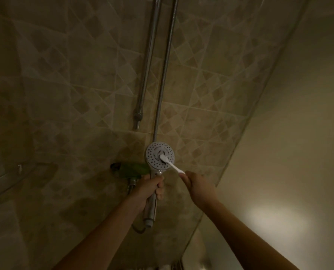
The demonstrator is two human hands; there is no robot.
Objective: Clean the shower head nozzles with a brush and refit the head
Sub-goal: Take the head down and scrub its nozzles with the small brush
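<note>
The light is dim and yellowish. The wall [65,84] is covered in beige tiles with a diamond pattern and pale grout lines. 2 chrome pipes [149,61] run down it side by side. At right, a plain pale surface [298,123] with a curved edge bears a soft bright patch [275,221].

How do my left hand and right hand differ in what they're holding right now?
The left hand wraps round the chrome handle of the shower head; the right hand holds a thin white brush by its end. The left hand sits under the nozzle face; the right hand sits off to the right. Both grip something.
</note>
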